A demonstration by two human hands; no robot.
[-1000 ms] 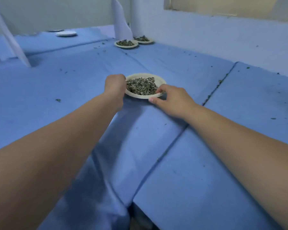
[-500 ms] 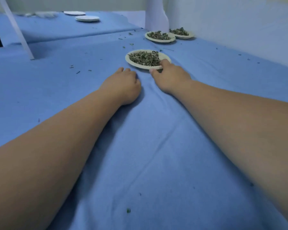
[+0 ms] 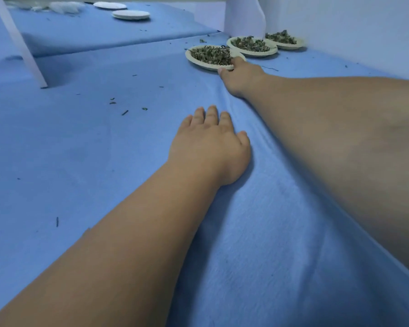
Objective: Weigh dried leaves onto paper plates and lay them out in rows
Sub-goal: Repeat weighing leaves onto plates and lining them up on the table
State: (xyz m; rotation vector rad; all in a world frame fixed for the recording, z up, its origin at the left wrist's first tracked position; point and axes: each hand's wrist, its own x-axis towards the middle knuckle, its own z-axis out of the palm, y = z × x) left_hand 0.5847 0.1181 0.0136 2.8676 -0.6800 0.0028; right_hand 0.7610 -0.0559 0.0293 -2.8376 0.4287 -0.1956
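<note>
Three paper plates of dried leaves stand in a row at the far right, by the wall. My right hand (image 3: 242,75) reaches to the nearest plate (image 3: 197,60). Its thumb lies under the near rim and a finger lies over that rim, pinching it. Dark green leaves (image 3: 210,54) fill that plate. The second plate (image 3: 253,52) touches it, and the third plate (image 3: 292,46) stands behind. My left hand (image 3: 210,142) rests flat on the blue cloth (image 3: 92,149), fingers spread, holding nothing, well short of the plates.
Two empty white plates (image 3: 130,14) (image 3: 109,5) lie on the far table section. A slanted white strut (image 3: 21,46) stands at the left, a white post (image 3: 243,17) behind the filled plates. Leaf crumbs (image 3: 124,112) dot the cloth.
The plate has slid away across the cloth to the two filled plates, carried by my right hand. My left hand let go of it and now lies flat on the cloth.
</note>
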